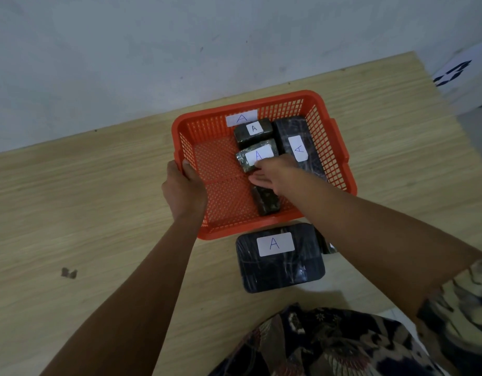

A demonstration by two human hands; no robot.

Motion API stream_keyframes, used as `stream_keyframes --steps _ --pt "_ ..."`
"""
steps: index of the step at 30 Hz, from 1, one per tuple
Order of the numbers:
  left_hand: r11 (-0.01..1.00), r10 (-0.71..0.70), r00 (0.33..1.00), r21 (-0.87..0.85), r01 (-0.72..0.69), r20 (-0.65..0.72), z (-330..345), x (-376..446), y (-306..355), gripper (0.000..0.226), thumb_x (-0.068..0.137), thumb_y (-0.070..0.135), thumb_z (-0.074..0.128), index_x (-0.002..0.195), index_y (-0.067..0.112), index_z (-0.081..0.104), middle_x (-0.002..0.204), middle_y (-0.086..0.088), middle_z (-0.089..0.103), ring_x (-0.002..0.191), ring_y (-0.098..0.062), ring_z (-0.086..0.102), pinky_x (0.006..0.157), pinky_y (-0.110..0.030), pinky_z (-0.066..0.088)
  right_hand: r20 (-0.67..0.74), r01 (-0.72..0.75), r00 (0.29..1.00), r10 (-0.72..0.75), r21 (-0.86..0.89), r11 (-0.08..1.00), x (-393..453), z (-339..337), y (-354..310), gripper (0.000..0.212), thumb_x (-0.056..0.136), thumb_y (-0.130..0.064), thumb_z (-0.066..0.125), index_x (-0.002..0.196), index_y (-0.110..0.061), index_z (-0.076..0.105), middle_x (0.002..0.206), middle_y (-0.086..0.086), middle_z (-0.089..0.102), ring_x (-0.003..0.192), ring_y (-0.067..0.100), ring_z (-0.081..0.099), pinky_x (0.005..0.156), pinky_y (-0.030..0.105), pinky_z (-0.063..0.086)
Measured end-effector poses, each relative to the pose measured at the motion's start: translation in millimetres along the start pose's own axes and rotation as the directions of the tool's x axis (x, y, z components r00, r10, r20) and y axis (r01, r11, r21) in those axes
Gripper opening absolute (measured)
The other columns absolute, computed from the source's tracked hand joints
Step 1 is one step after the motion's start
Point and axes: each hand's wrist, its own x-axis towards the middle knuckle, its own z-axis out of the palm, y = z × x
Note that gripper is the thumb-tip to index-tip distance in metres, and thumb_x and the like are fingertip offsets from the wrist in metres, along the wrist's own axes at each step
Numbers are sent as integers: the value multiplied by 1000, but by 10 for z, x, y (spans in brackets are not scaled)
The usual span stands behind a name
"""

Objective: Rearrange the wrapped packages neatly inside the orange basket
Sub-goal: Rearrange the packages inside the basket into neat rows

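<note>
An orange basket sits on a wooden table, a little above the middle of the frame. It has a white label with the letter A on its far wall.

The left hand grips the left rim of the basket, with the fingers curled over the edge. The right hand reaches into the basket from the lower right. Its fingers touch the near edge of a small wrapped package in the middle of the basket. I cannot tell if the hand is really holding this package or just touching it.

That small package is dark and shiny, with a white A label on top. Just above it in the frame lies another small package, close to the far wall. A long package lies along the right side of the basket, just beside those two. One more small dark package lies near the front wall, partly under the right hand. The left part of the basket floor is bare.

A big dark package with an A label lies on the table, just below the basket in the frame. It is outside the basket and nearly touches its front rim.

At the bottom right of the frame is the person's patterned clothing.
</note>
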Motion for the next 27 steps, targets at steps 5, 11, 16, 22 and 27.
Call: stream_keyframes --steps 5,11,16,22,27 --pt "1000 23 999 17 -23 -26 -1 3 7 24 99 27 39 86 10 49 71 -1 50 55 -17 41 56 -30 26 203 508 685 -700 -821 259 97 -196 110 27 88 -21 71 111 -7 71 109 11 71 97 25 66 79 39 57" --pt "999 42 998 22 -42 -38 15 7 -22 26 98 28 38 87 8 50 76 -11 59 67 -30 52 56 -33 25 710 665 395 -583 -659 -352 197 -193 170 50 86 -23 73 133 -14 62 136 11 56 127 31 48 104 47 41" --pt "998 50 998 39 -48 -45 29 19 -42 27 98 29 38 89 8 52 79 -13 62 74 -36 57 58 -33 29 612 603 439 -658 -744 -289 196 -164 128 44 92 -16 63 136 -17 59 141 11 51 128 31 45 93 47 49" --pt "998 59 998 36 -58 -33 37 17 -47 28 98 30 37 91 9 52 79 -9 61 73 -34 58 59 -36 39 577 618 440 -688 -751 -233 203 -175 122 39 93 -17 62 132 -16 63 136 9 54 124 29 48 90 43 50" --pt "998 59 998 31 -58 -37 33 23 -42 29 98 30 37 92 6 53 83 -15 64 74 -35 58 63 -42 45 677 770 513 -528 -634 -64 105 -354 88 27 93 -28 63 118 -20 71 119 2 66 113 21 59 93 41 50"
